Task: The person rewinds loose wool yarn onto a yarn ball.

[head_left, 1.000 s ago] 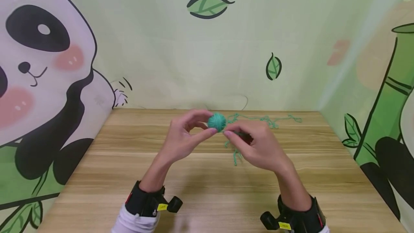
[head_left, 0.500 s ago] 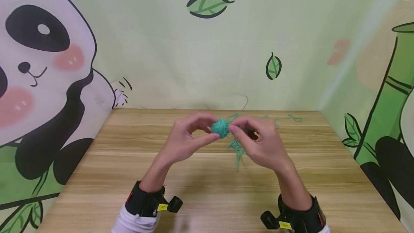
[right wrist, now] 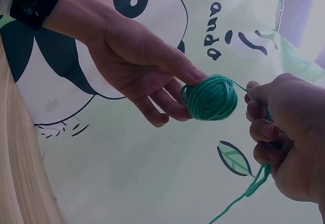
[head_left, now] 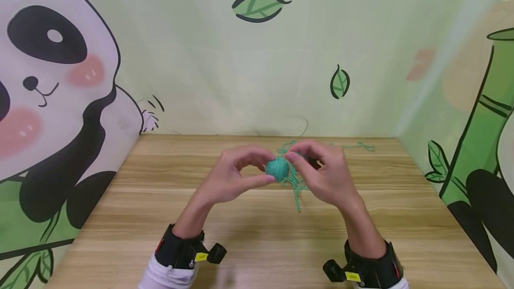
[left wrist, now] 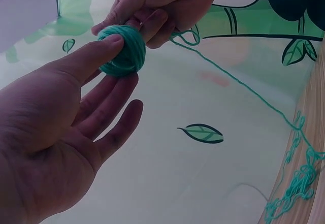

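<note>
A small teal ball of yarn point(head_left: 277, 169) is pinched between the thumb and fingers of my left hand point(head_left: 237, 177), above the table. Close by on its right, my right hand point(head_left: 325, 171) pinches the strand that runs off the ball; in the right wrist view this short strand point(right wrist: 239, 86) stretches straight from the ball to the fingertips. More yarn passes through the curled fingers of the right hand and trails down, as the left wrist view shows, to a loose tangle of yarn point(left wrist: 297, 186) on the tabletop.
The wooden table point(head_left: 257, 244) ends at a pale green backdrop point(head_left: 192, 79) printed with pandas, leaves and bamboo. A loose yarn tail point(head_left: 359, 146) lies near the table's back edge, right of the hands. Each wrist wears a black strap with a small camera point(head_left: 217, 253).
The ball has shifted slightly right and toward me, turning in the left hand's fingers. My right hand has risen a little, from below the ball's right side to its upper right, still pinching the strand.
</note>
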`<action>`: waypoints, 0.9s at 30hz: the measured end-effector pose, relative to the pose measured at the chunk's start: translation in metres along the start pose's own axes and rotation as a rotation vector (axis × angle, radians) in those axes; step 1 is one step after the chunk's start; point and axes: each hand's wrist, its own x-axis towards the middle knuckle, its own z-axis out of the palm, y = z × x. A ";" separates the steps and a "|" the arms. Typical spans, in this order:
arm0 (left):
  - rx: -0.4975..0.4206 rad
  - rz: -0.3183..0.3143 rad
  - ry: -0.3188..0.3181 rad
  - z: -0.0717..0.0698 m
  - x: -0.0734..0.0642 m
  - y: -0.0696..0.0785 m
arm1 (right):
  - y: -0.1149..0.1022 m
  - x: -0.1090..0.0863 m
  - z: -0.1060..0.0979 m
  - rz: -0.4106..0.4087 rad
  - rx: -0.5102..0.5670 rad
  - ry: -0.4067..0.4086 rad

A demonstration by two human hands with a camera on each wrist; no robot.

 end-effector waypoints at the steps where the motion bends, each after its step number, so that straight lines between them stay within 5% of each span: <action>1: 0.000 -0.002 -0.007 0.000 0.000 0.000 | 0.001 0.000 0.000 0.008 -0.005 0.001; 10: -0.028 -0.008 -0.063 -0.001 -0.002 0.005 | 0.008 -0.001 0.002 0.068 -0.012 -0.001; 27: -0.114 0.047 -0.060 0.001 -0.002 0.007 | 0.024 -0.004 0.010 0.141 0.042 -0.030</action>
